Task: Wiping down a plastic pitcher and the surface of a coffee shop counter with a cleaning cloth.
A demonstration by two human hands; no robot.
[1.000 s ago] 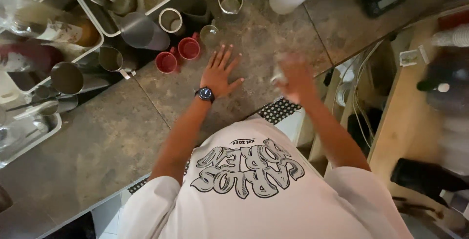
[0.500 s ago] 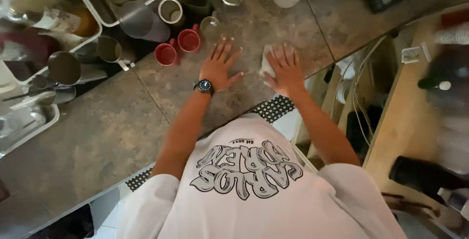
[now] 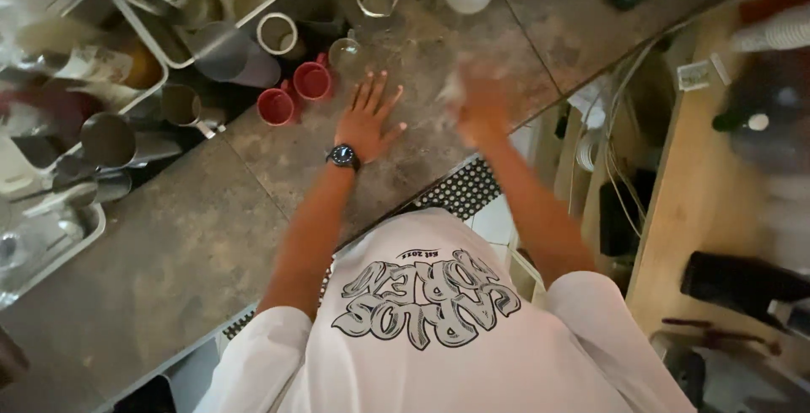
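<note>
While left hand (image 3: 369,120) lies flat on counter (image 3: 169,244), right hand (image 3: 479,109) blurs, perhaps gripping cloth.

Dim bar counter seen from above

A mottled grey-brown stone counter (image 3: 169,244) fills the left and centre of the frame, crossed by thin seams. At right runs a pale wooden shelf (image 3: 717,185), with loose cables (image 3: 612,160) hanging in the dark gap between. Light is warm and low.

Left hand (image 3: 369,122), palm down with fingers spread, lies flat on the grey stone counter (image 3: 194,236); a dark wristwatch (image 3: 342,156) circles its wrist. Right hand (image 3: 477,107), motion-blurred, presses on a small pale cloth (image 3: 453,88) on the same counter, well apart from the left.
</note>
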